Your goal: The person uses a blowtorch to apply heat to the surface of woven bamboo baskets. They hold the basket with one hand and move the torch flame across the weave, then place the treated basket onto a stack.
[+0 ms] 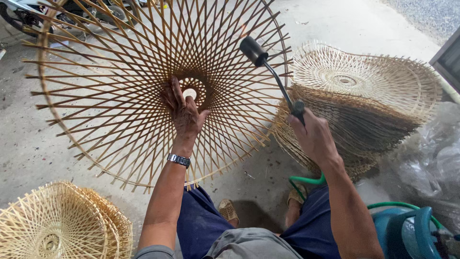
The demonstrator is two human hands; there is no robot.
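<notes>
Your left hand (184, 115) keeps its grip pinched on the hub of the woven bamboo frame (143, 86), tilting it open toward you, so your right hand (314, 136), grip wrapped around the gas torch (270, 72), aims the nozzle at the slats.

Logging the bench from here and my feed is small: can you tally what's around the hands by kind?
Woven bamboo frame held up in the left hand: 1
Stacks of woven bamboo frames: 2 (right, lower left)
Black torch in the right hand: 1
Green hose: 1
Blue-green gas cylinder: 1
Wristwatch: 1
Total: 7
</notes>
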